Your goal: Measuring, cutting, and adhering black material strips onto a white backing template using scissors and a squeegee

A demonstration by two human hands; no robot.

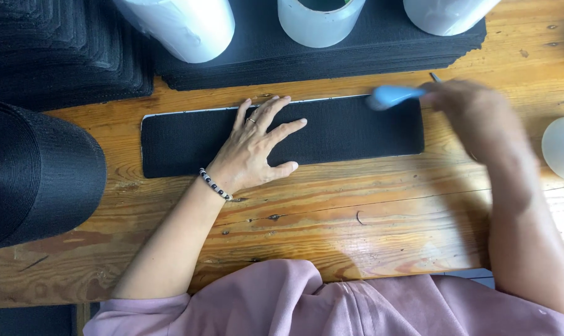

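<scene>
The pink sleeve [282, 305] was nearest, at 6 o'clock. The left hand [254, 146] lay flat on the black strip [350, 127] in the middle of the surface [369, 211], fingers [276, 109] spread wide, probably to keep it from sliding. At 2 o'clock the blurred right hand [475, 112] closed around a blue tool [394, 95] touching the strip's far edge. A black roll [33, 174] sat at 9 o'clock.

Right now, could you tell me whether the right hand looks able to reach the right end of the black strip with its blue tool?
Probably yes: the right hand already holds the blue tool over the black strip, with nothing between.
</scene>
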